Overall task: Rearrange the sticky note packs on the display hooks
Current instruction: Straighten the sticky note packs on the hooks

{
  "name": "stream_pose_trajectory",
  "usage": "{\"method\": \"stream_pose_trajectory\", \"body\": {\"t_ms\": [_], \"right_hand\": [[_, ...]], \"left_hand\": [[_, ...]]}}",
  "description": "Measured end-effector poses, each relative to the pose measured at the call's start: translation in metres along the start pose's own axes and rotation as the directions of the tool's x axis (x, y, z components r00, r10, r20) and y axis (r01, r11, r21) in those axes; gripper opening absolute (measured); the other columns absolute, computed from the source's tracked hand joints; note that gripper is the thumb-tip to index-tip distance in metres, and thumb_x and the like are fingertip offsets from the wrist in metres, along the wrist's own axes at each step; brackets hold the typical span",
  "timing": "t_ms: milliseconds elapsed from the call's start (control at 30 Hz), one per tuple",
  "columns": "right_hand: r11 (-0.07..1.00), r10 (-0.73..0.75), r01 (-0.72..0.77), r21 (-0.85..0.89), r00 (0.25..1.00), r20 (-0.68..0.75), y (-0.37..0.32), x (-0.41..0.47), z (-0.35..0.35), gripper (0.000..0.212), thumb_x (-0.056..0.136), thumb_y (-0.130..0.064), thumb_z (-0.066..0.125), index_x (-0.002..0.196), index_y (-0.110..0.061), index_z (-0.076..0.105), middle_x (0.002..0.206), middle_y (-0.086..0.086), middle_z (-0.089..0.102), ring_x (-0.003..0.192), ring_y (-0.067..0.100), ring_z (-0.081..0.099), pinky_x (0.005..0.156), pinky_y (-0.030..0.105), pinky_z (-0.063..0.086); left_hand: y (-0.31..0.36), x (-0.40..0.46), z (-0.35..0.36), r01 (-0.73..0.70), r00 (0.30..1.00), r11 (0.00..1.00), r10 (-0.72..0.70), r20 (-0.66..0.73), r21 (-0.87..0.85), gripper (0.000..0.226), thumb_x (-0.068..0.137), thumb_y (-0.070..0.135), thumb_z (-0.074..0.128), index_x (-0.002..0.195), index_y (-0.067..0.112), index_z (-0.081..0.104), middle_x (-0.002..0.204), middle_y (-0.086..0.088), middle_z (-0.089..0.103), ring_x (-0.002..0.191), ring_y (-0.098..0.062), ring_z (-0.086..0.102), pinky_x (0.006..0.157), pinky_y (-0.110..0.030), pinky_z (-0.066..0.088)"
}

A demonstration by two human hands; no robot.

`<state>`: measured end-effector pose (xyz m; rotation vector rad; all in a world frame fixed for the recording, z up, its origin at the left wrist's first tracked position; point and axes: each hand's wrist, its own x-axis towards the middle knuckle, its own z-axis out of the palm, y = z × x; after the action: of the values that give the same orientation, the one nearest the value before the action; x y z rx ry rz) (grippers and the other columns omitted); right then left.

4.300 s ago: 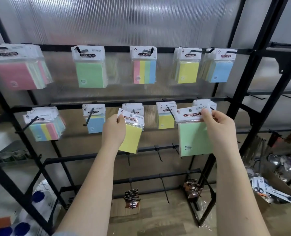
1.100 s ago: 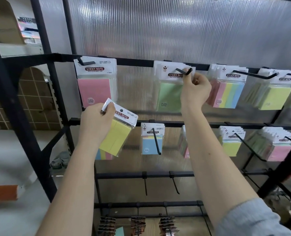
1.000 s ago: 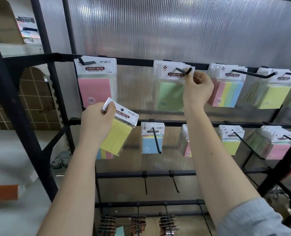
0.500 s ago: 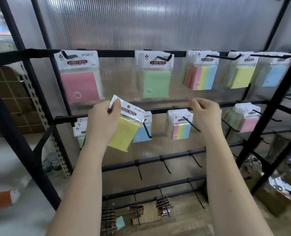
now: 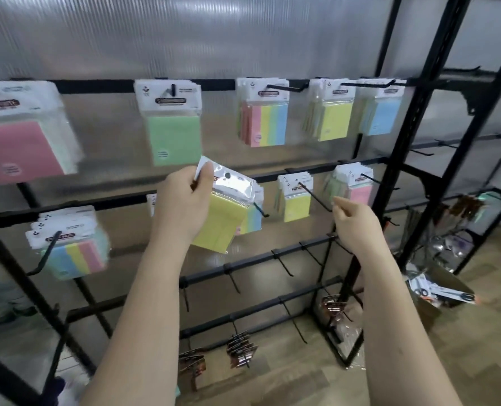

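Holding a yellow sticky note pack (image 5: 223,218) by its stiff card header, the left hand (image 5: 182,206) pinches this light, slippery-sleeved thing before the middle rail, while the right hand (image 5: 357,221), loosely curled, holds nothing near a hook (image 5: 315,197).

Motion blur wipes out most print. You can just make out "STICKY NOTE" on the header card of the pink pack (image 5: 18,148) at far left; the other header cards carry dark label bars, unreadable.
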<state>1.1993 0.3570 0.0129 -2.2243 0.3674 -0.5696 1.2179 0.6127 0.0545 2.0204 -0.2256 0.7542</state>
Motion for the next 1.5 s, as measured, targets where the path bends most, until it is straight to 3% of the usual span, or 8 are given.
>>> {"method": "stream_pose_trajectory", "body": {"t_ms": [133,300,433,533,700,1033,1200,1500], "right_hand": [[0.999,-0.037,0.038,-0.016,0.998,0.047,0.042,0.036,-0.032,0.035,0.096,-0.013,0.041,0.125,-0.009,0.061,0.099,0.01,0.065,0.086,0.024,0.053,0.068,0.026,0.036],[0.987,-0.137,0.148,-0.06,0.979,0.153,0.082,0.085,-0.073,0.034,0.094,-0.008,0.039,0.062,-0.023,0.036,0.06,-0.006,0.038,0.067,0.019,0.035,0.052,0.023,0.026],[0.983,-0.159,0.177,-0.041,0.95,0.269,0.107,0.114,-0.099,0.026,0.097,-0.013,0.04,0.109,-0.014,0.063,0.107,0.002,0.063,0.103,0.02,0.055,0.078,0.02,0.038],[0.986,-0.149,0.164,-0.026,0.945,0.292,0.119,0.127,-0.112,0.04,0.098,-0.015,0.042,0.137,-0.014,0.05,0.138,0.001,0.053,0.127,0.017,0.047,0.09,0.019,0.031],[0.986,-0.159,0.167,0.004,0.932,0.326,0.133,0.146,-0.119,0.041,0.097,-0.015,0.043,0.137,-0.013,0.05,0.136,0.001,0.054,0.127,0.017,0.048,0.099,0.024,0.034],[0.988,-0.147,0.157,-0.009,0.938,0.314,0.146,0.182,-0.099,0.031,0.093,-0.014,0.043,0.117,-0.018,0.063,0.102,0.004,0.069,0.086,0.021,0.059,0.067,0.028,0.043],[0.994,-0.105,0.107,0.01,0.949,0.299,0.14,0.205,-0.087,0.042,0.095,-0.02,0.044,0.137,-0.018,0.05,0.134,0.0,0.057,0.119,0.018,0.054,0.096,0.032,0.045],[0.993,-0.117,0.12,0.005,0.956,0.27,0.14,0.232,-0.066,0.045,0.096,-0.022,0.048,0.14,-0.014,0.046,0.138,0.002,0.053,0.127,0.018,0.047,0.101,0.026,0.034]], "left_hand": [[0.032,-0.007,0.056,0.001,1.0,1.0,-0.001,-0.028,0.011,0.053,0.097,0.04,0.042,0.079,-0.009,0.055,0.075,-0.026,0.058,0.062,-0.022,0.042,0.055,-0.04,0.037],[0.078,-0.019,0.123,0.039,0.994,0.999,-0.039,-0.106,-0.001,0.056,0.096,0.046,0.041,0.072,-0.004,0.046,0.06,-0.011,0.044,0.056,-0.016,0.035,0.053,-0.032,0.032],[0.114,-0.023,0.162,0.046,0.981,0.999,-0.04,-0.187,0.027,0.052,0.096,0.047,0.042,0.062,0.008,0.039,0.053,0.004,0.036,0.048,-0.007,0.03,0.045,-0.02,0.023],[0.134,-0.023,0.181,0.033,0.978,0.999,-0.034,-0.205,-0.008,0.051,0.095,0.045,0.045,0.062,0.007,0.039,0.053,0.004,0.035,0.046,-0.005,0.028,0.043,-0.019,0.023],[0.155,-0.013,0.202,0.0,0.977,0.998,-0.014,-0.213,-0.066,0.045,0.095,0.038,0.049,0.059,0.014,0.041,0.05,0.011,0.039,0.042,0.001,0.036,0.041,-0.012,0.027],[0.163,0.033,0.23,-0.151,0.965,0.987,0.134,-0.224,-0.061,0.05,0.092,0.038,0.056,0.054,0.021,0.03,0.045,0.012,0.029,0.042,-0.002,0.031,0.042,-0.016,0.023],[0.168,0.067,0.243,-0.243,0.939,0.953,0.185,-0.289,-0.181,0.047,0.094,0.031,0.055,0.054,0.015,0.039,0.044,0.018,0.043,0.044,0.002,0.036,0.045,-0.012,0.024],[0.161,0.097,0.267,-0.262,0.944,0.94,0.202,-0.261,-0.218,0.041,0.095,0.029,0.054,0.066,0.0,0.056,0.057,0.003,0.044,0.053,-0.004,0.033,0.049,-0.018,0.025]]}}
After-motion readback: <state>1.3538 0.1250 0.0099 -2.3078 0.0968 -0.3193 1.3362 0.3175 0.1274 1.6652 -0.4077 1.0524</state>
